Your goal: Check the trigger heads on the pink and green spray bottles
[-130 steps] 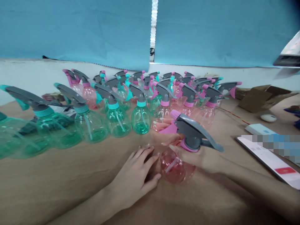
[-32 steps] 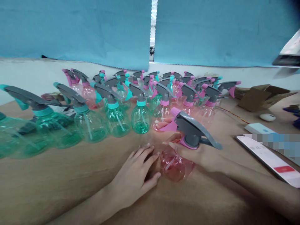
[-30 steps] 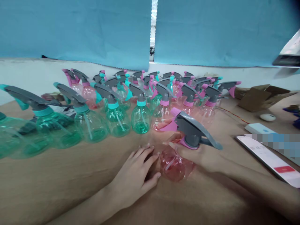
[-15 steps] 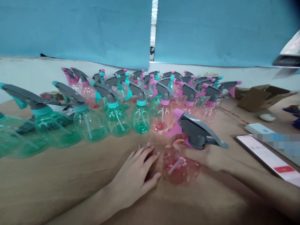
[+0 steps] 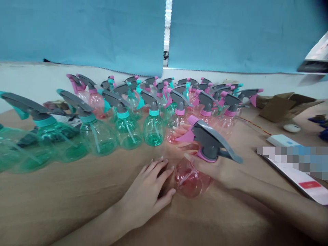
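Note:
My right hand is wrapped round the neck of a clear pink spray bottle with a grey trigger head and a pink nozzle. Its fingers reach past the trigger on the far side. The bottle stands upright on the brown tabletop. My left hand lies flat on the table just left of the bottle. Its fingers are spread, and the thumb tip is close to the bottle's base.
Several green and pink spray bottles stand in rows behind my hands, reaching to the far left. A phone, a white box, a small white oval object and cardboard lie at right. Blue curtains hang behind.
Half a second ago the pink bottle sat slightly further right with the fingers curled in; it has shifted back left, and my right fingers reach forward again. My left hand has not moved.

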Tool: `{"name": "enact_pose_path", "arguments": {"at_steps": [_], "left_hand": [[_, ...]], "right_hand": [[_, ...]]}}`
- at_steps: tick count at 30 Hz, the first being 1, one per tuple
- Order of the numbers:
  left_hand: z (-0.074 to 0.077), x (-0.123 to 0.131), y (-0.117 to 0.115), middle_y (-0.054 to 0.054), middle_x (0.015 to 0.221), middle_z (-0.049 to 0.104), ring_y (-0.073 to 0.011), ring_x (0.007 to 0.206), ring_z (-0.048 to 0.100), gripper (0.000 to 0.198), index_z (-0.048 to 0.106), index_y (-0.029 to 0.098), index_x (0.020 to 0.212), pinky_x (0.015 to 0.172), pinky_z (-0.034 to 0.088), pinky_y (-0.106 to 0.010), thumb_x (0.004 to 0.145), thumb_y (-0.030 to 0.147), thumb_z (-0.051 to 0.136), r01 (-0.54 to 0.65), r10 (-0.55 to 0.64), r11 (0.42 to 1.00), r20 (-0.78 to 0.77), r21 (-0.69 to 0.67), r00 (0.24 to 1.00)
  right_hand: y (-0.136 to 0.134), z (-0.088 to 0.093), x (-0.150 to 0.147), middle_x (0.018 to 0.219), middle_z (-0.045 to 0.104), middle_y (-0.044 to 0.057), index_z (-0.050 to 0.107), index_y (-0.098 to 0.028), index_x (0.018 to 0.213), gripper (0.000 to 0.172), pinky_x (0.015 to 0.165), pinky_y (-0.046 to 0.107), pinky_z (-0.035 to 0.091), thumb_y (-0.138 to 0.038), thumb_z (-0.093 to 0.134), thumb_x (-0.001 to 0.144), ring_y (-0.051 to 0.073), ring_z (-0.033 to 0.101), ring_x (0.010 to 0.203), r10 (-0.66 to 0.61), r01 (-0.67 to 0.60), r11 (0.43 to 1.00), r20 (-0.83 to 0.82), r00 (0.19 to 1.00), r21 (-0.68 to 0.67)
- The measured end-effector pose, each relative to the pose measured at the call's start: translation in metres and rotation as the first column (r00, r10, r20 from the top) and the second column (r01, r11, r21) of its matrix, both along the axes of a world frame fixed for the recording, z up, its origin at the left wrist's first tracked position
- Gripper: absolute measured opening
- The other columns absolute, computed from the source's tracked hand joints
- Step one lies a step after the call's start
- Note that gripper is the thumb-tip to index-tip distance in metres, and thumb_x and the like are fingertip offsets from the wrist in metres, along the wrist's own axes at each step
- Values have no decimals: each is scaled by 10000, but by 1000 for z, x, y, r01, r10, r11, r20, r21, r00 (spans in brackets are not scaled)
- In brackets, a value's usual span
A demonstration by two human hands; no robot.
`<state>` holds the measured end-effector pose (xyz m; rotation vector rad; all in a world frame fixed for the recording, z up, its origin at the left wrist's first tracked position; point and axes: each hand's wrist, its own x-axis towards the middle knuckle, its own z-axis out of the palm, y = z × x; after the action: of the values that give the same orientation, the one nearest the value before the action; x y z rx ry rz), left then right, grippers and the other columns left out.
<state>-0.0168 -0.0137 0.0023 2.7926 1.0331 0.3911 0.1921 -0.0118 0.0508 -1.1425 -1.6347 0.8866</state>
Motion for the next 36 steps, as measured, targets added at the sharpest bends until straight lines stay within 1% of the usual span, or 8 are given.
{"name": "enact_pose_path", "arguments": {"at_steps": [5,11,14,19,24,30,32,36], "left_hand": [[0,0,0,-127,1384,451,-293,1286,370,414,503,157,1268,1024,343,-474,912,367,522,-2,2,1000,-3,1,1000],[2,1,0,-130,1375,464,-301,1276,385,408,514,155,1255,1018,350,-478,902,360,533,-3,3,1000,-2,-7,1000],[2,1,0,-128,1375,463,-297,1278,383,409,510,156,1258,1016,355,-474,902,358,530,-3,3,1000,1,-7,1000],[0,-1,0,-121,1378,462,-297,1282,381,409,507,165,1260,1021,354,-473,905,368,527,-1,1,1000,27,5,1000],[0,-1,0,-123,1380,459,-295,1287,373,410,510,157,1254,1027,345,-474,900,363,536,0,0,1000,12,2,1000],[1,0,-1,-123,1378,461,-291,1282,380,403,510,167,1255,1022,349,-467,904,363,530,-4,4,1000,8,-1,1000],[1,0,-1,-119,1376,465,-293,1280,385,394,518,172,1245,1021,351,-468,899,360,534,-2,2,1000,18,-1,1000],[0,0,0,-123,1374,466,-295,1279,384,407,512,168,1254,1019,353,-471,900,369,531,0,0,1000,18,5,1000]], "right_hand": [[-1,1,1,855,701,19,650,-242,770,43,748,298,555,-254,614,750,160,674,783,42,-43,999,-16,999,-14],[0,0,3,730,654,9,620,-235,748,114,659,285,542,-325,572,799,164,642,735,77,-76,997,56,995,-23],[0,-2,3,711,640,4,608,-239,723,130,665,296,542,-337,570,800,163,637,710,57,-56,998,63,996,-17],[0,-4,3,742,652,7,600,-239,758,153,684,313,541,-379,566,807,166,640,717,49,-47,998,66,997,-29],[-1,-1,1,746,656,16,586,-227,697,144,676,303,540,-345,569,778,162,645,696,12,-12,1000,83,996,-9],[-1,2,0,687,632,1,574,-230,702,139,651,287,544,-341,557,785,159,642,681,28,-26,999,89,996,-31],[-1,3,0,682,628,-2,567,-228,687,147,654,292,543,-342,552,779,156,640,667,32,-30,999,104,994,-22],[0,2,1,674,638,-6,572,-234,677,111,612,287,539,-315,567,753,149,622,626,18,-18,1000,92,996,0]]}}
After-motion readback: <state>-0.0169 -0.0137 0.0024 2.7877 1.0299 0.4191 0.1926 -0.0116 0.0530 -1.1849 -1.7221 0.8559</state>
